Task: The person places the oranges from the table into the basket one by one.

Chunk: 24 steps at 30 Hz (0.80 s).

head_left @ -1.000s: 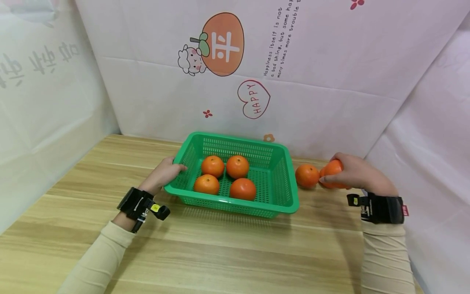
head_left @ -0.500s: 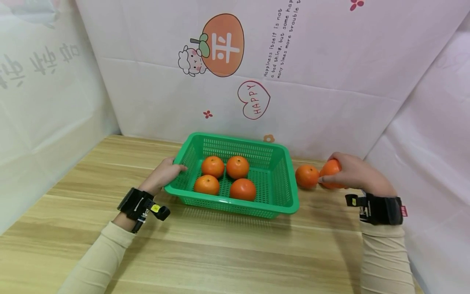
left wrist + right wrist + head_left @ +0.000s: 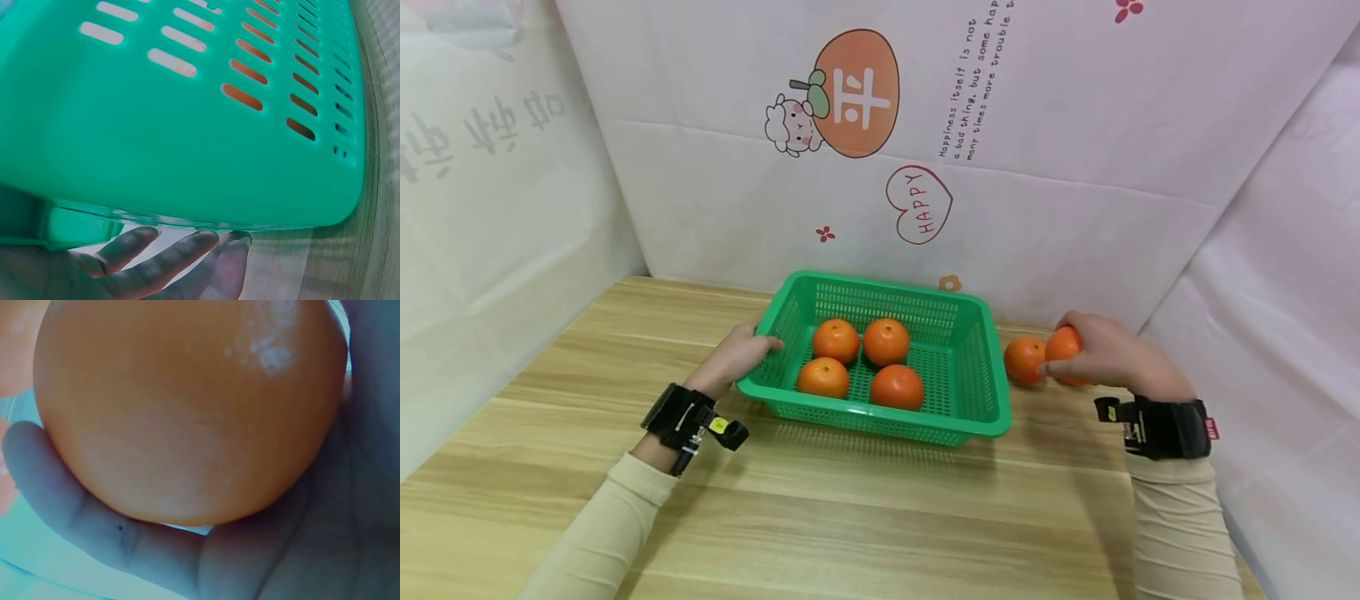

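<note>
A white cloth (image 3: 700, 183) with printed pictures and lettering stands behind a wood-grain desk (image 3: 880, 517), and on the desk sits a green basket (image 3: 865, 410), slotted along its sides. Two beige sleeves (image 3: 598, 537) reach in from the near edge, each ending in a black strap (image 3: 676, 417) with a small camera. The left hand (image 3: 741, 354) grips the basket by its left end, thumb over the rim and on the inside, fingers (image 3: 169, 262) against the outside. Beyond the basket's right end, the right hand (image 3: 1101, 354) has its fingers closed round the held fruit (image 3: 1063, 343), an orange one; whether it is clear of the desk I cannot tell. Between that hand and the basket lies the loose fruit (image 3: 1022, 361), near the basket wall and right beside the held one, though I cannot tell if the two touch. Four more orange fruits are on the basket floor, toward its left and middle: back left (image 3: 835, 341), back right (image 3: 886, 342), front left (image 3: 823, 378) and front right (image 3: 897, 387)
</note>
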### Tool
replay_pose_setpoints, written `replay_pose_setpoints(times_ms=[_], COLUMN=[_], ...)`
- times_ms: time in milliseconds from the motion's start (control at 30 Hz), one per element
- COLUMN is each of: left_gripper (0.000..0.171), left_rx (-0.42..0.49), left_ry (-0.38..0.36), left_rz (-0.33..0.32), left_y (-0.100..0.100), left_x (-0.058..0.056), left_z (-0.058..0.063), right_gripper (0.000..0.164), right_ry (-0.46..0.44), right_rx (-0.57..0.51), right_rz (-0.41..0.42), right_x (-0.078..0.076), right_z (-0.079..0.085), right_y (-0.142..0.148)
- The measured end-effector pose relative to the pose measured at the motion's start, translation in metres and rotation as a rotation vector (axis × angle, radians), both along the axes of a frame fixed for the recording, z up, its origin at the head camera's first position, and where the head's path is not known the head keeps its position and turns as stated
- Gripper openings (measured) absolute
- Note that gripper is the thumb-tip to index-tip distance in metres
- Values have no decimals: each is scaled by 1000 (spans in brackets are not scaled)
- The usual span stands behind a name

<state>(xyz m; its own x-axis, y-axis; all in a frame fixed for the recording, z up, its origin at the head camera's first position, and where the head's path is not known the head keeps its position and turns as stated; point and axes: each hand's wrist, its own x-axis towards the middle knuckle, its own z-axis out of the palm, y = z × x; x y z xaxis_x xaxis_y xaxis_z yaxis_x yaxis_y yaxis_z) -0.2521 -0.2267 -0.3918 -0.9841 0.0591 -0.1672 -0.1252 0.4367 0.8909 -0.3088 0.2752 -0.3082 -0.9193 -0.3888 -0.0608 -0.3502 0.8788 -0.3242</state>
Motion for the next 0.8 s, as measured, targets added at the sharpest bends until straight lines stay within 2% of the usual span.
replay_pose_setpoints(times_ms=[233, 800], left_gripper=[65, 61], left_rx=[2, -7], left_ry=[5, 7], left_rz=[-3, 2], left_y=[0, -1], left_x=[-1, -1], left_z=[0, -1], right_gripper=[39, 42], right_ry=[33, 55], right_rx=[-6, -1], right_rz=[34, 63], right_x=[2, 2], right_z=[1, -2], right_y=[-5, -15])
